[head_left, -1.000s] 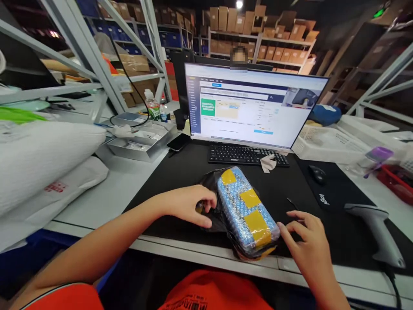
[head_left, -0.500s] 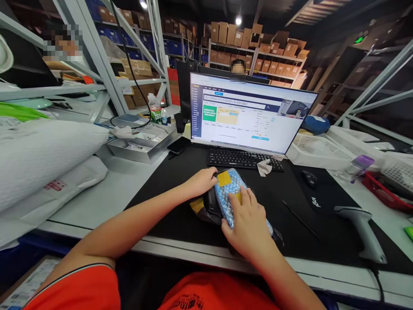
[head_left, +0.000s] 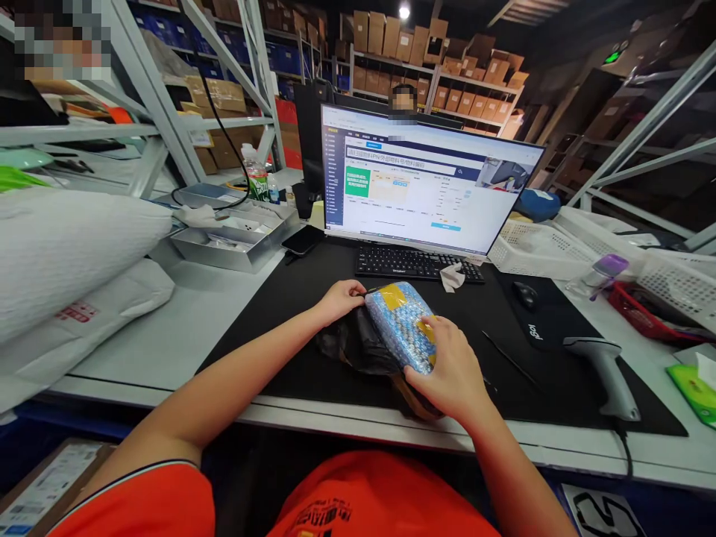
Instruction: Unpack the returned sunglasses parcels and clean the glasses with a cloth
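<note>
A blue-tinted bubble-wrapped package (head_left: 398, 321) with yellow tape on it lies tilted in front of me. Crumpled black plastic bag (head_left: 362, 344) material sits along its left side and under it. My left hand (head_left: 338, 301) is closed, pinching the bag's edge at the package's upper left corner. On the right, my right hand (head_left: 454, 367) grips the package, thumb at the lower edge and fingers over the taped side. What lies inside the wrap cannot be made out.
Beyond the package stand a keyboard (head_left: 400, 262) with a crumpled tissue (head_left: 452, 277) and a monitor (head_left: 414, 194). To the right are a mouse (head_left: 524, 295), a barcode scanner (head_left: 607, 373) and a thin black strip (head_left: 509, 358). White padded bags (head_left: 83, 246) lie left.
The package has shifted out of the bag, which now bunches more to its left. My right hand has moved from on top of the package to its right side.
</note>
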`<state>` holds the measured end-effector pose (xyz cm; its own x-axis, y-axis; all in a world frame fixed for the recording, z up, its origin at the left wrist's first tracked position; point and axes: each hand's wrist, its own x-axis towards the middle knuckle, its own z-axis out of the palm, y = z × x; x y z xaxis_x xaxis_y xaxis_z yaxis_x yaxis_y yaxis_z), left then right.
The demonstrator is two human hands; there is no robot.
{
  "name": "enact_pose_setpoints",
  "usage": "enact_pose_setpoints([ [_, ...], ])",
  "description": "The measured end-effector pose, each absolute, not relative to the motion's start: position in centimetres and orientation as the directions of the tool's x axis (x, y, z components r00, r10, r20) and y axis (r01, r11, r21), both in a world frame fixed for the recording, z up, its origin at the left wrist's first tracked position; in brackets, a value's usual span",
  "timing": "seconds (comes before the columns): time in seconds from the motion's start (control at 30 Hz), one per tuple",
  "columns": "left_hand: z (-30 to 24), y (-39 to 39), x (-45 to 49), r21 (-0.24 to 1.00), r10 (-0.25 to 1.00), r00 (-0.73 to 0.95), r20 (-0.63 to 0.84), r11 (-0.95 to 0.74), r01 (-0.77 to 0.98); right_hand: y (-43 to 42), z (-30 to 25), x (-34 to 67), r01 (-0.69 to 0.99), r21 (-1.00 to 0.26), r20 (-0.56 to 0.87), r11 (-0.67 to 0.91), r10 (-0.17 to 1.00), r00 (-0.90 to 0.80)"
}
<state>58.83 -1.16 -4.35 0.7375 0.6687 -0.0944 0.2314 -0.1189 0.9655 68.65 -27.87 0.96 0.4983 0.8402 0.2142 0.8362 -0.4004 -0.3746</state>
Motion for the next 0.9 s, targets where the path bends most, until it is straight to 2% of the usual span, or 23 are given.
enact_pose_setpoints([
  [0.2,-0.8,-3.0,55.9,0.98,0.525,0.828,-0.197,0.106,0.166,-32.6,-0.4,71.0,0.84,-0.537,0.394,-0.08,0.856,0.334],
  [0.3,1.0,-4.3,55.7,0.984,0.534,0.831,-0.157,0.155,0.087,-33.4,-0.4,71.1,0.865,-0.501,0.476,0.023,0.842,0.254],
  [0.43,4.1,-5.5,55.7,0.993,0.608,0.792,-0.047,0.117,-0.032,-31.6,0.0,70.5,0.944,-0.329,0.545,0.013,0.82,0.178],
  [0.5,5.5,-6.1,55.4,0.997,0.618,0.786,0.021,0.049,-0.066,-30.2,0.2,70.3,0.955,-0.297,0.567,0.009,0.807,0.168],
  [0.63,6.6,-7.2,54.5,0.996,0.66,0.746,0.087,-0.035,-0.085,-27.9,1.1,69.7,0.952,-0.306,0.653,0.023,0.732,0.192],
  [0.77,6.3,-7.8,53.4,0.995,0.644,0.76,0.091,-0.037,-0.087,-26.6,2.9,68.4,0.942,-0.335,0.663,-0.01,0.708,0.243],
  [0.9,6.5,-8.1,52.8,0.985,0.649,0.741,0.173,-0.119,-0.126,-25.5,4.3,67.4,0.917,-0.399,0.665,-0.01,0.685,0.297],
])
